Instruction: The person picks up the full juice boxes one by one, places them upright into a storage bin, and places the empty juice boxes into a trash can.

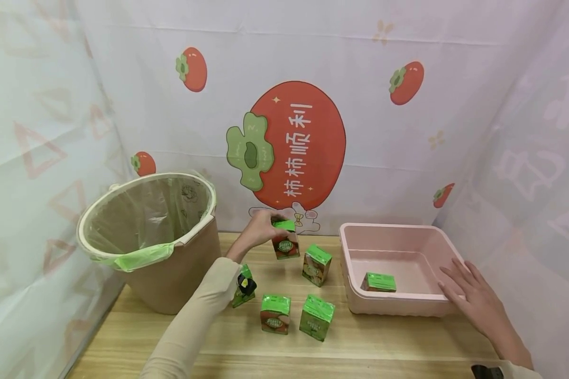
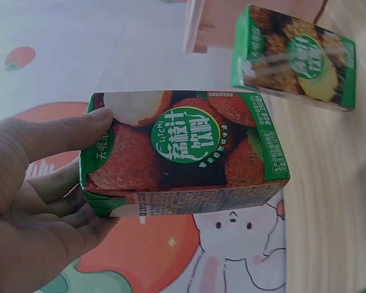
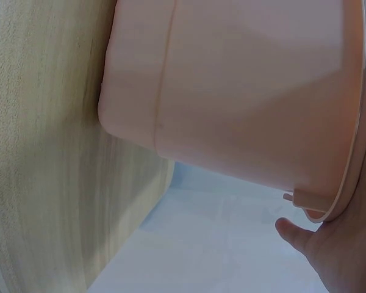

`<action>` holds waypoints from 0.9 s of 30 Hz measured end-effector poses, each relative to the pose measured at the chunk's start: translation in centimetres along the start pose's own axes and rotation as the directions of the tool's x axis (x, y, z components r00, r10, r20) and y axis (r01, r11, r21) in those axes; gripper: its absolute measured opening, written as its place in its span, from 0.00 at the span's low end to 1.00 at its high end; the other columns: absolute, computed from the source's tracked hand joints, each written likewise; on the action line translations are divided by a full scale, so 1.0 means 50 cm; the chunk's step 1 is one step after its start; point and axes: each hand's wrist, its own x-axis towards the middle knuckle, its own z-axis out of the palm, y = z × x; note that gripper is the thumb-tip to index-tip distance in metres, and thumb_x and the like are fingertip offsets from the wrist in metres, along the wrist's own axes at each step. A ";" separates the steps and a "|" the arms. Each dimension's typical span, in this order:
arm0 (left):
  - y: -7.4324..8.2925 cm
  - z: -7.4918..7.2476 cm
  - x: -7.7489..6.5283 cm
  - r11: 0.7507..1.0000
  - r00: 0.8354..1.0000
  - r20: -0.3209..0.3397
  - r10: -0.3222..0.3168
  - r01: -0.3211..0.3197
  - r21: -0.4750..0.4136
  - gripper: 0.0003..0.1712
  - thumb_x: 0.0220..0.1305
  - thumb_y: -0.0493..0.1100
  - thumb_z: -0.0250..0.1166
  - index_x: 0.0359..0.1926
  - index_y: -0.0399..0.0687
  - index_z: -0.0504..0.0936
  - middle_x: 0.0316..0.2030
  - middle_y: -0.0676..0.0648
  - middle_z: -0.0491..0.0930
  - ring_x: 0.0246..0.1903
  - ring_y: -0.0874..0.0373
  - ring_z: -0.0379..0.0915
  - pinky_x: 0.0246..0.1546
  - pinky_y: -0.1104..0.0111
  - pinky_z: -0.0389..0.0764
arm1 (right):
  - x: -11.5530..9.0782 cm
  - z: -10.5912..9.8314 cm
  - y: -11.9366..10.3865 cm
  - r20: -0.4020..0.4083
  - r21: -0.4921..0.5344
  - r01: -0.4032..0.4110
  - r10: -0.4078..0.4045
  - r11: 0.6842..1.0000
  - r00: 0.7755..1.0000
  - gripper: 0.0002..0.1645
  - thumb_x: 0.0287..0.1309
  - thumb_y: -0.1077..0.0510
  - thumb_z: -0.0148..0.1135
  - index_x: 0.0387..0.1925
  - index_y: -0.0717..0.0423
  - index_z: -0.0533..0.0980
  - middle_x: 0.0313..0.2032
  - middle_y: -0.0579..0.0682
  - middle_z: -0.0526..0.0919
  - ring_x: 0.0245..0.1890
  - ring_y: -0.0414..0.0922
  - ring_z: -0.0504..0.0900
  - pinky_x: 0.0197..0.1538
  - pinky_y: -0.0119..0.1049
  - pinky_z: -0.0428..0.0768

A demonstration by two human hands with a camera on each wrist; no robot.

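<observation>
My left hand (image 1: 261, 229) grips a litchi juice carton (image 2: 189, 143) by its green top end, thumb on one side and fingers on the other. In the head view this carton (image 1: 285, 245) is near the back wall, and whether its base touches the table cannot be told. Beside it stands another juice carton (image 1: 316, 266) with a pineapple picture in the left wrist view. My right hand (image 1: 474, 295) rests with spread fingers on the right rim of a pink plastic bin (image 1: 393, 298). Inside the bin lies one green-topped carton (image 1: 380, 282).
Two more cartons, a red one (image 1: 275, 315) and a green one (image 1: 316, 318), stand nearer the front. Another carton (image 1: 244, 287) is partly hidden by my left wrist. A lined waste bin (image 1: 170, 284) stands at the left, and printed cloth walls enclose the wooden table (image 1: 246, 355).
</observation>
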 end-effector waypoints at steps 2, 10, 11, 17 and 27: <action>0.012 -0.001 0.005 1.000 1.000 0.013 0.013 -0.013 -0.013 0.19 0.61 0.36 0.79 0.52 0.35 0.88 0.48 0.40 0.88 0.47 0.47 0.84 0.51 0.57 0.85 | 0.000 0.000 -0.004 0.015 0.019 -0.034 0.033 0.999 0.999 0.27 0.76 0.54 0.56 0.68 0.66 0.72 0.78 0.71 0.58 0.84 0.49 0.36 0.78 0.31 0.29; 0.068 0.005 0.037 0.999 0.998 0.050 0.038 -0.037 -0.022 0.17 0.63 0.37 0.77 0.52 0.36 0.89 0.48 0.42 0.88 0.48 0.49 0.81 0.48 0.60 0.86 | 0.003 0.001 -0.006 0.010 0.025 -0.053 0.052 0.998 0.999 0.26 0.75 0.54 0.58 0.67 0.65 0.73 0.76 0.73 0.61 0.84 0.55 0.40 0.79 0.32 0.30; 0.076 0.007 0.042 0.999 0.998 0.052 0.036 -0.035 -0.022 0.17 0.63 0.37 0.77 0.52 0.37 0.89 0.48 0.42 0.88 0.48 0.49 0.81 0.48 0.61 0.86 | 0.003 0.001 -0.006 0.010 0.024 -0.053 0.053 0.998 0.999 0.26 0.75 0.54 0.58 0.67 0.65 0.73 0.76 0.73 0.60 0.84 0.55 0.40 0.78 0.31 0.30; 0.122 0.034 0.072 0.998 0.996 0.057 0.063 -0.064 0.008 0.19 0.62 0.36 0.78 0.53 0.36 0.88 0.49 0.40 0.87 0.47 0.51 0.81 0.48 0.66 0.84 | -0.001 -0.001 0.002 -0.022 0.015 -0.022 0.022 1.000 1.000 0.27 0.76 0.55 0.58 0.69 0.64 0.72 0.79 0.67 0.58 0.84 0.42 0.36 0.76 0.25 0.31; 0.182 0.067 0.112 0.989 0.986 0.088 0.144 -0.145 0.005 0.19 0.62 0.35 0.77 0.53 0.34 0.88 0.49 0.39 0.87 0.45 0.52 0.81 0.41 0.74 0.79 | 0.000 0.003 -0.002 -0.066 0.011 0.042 -0.041 0.999 0.997 0.25 0.72 0.58 0.61 0.65 0.66 0.75 0.76 0.69 0.64 0.81 0.31 0.35 0.77 0.24 0.35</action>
